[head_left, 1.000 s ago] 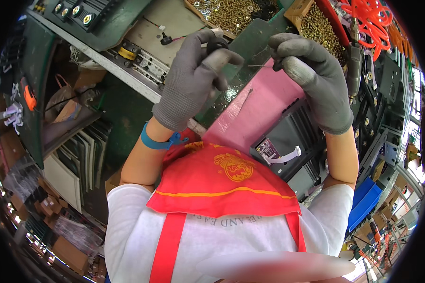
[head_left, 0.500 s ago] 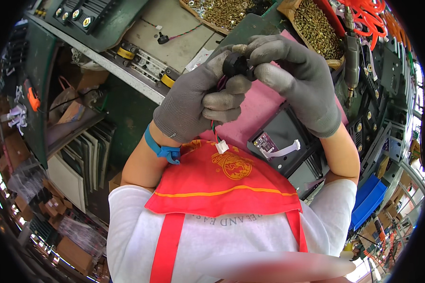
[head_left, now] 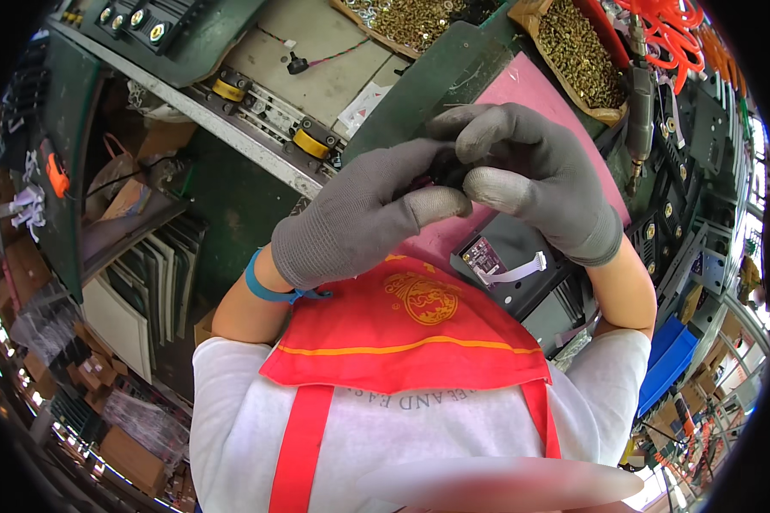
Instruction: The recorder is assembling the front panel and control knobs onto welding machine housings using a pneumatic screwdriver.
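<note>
A crowded workshop spreads around the desk (head_left: 261, 67), and a stack of flat panels (head_left: 145, 295) stands below it, to the left of the left hand (head_left: 364, 201). That gloved hand is bent around a black part (head_left: 443, 164), its thumb laid across the near side. The right hand (head_left: 543, 175) faces it with fingers and thumb curled in, leaving a narrow gap; whether it grips the part too, I cannot tell.

The black part is between the two hands, mostly covered by fingers, so how much of its handling is finished cannot be read. It seems to be at a loose stage, held above the pink sheet (head_left: 518, 81) and not set into anything.

Nearer the body, just below the right hand, a circuit board (head_left: 481, 256) sits on a grey panel (head_left: 522, 239); its ribbon cable (head_left: 519, 271) appears to end free, so that connection looks undone. Beyond the left hand, a wired black component (head_left: 297, 65) lies loose. Brass screws (head_left: 573, 51) fill a box past the right hand, with a power screwdriver (head_left: 640, 115) to its right.
</note>
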The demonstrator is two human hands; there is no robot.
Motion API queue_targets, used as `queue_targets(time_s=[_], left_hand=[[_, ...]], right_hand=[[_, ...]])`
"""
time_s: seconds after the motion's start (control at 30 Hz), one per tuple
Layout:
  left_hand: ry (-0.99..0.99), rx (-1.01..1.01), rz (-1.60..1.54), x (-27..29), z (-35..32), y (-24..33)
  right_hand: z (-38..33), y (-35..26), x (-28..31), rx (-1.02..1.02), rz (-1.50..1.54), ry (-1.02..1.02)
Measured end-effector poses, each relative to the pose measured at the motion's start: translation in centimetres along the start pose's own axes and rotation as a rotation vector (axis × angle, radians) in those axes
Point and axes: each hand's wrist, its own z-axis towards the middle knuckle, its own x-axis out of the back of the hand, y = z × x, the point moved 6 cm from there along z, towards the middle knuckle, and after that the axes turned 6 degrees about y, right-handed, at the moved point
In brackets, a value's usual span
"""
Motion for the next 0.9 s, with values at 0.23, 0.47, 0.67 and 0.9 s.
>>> queue_targets(time_s=[0.23,0.47,0.67,0.9], left_hand=[[-0.18,0.247,-0.31,-0.7,-0.7,-2.1],[0.035,0.189,-0.128,2.1,-0.6,-3.6],[0.134,0.179,-0.171,2.9,-0.1,-4.0],[0.132,0.306,-0.248,3.0,0.6,-4.1]], right_hand=[[-0.9,2.0,0.5,-0.157,0.197,-0.015],[-4.0,4.0,2.7,0.071,-1.255,-0.471],[-2.1,1.0,3.0,0.08,-1.346,-0.506],[-5.4,-10.2,3.8,0.697,-1.184,0.253]])
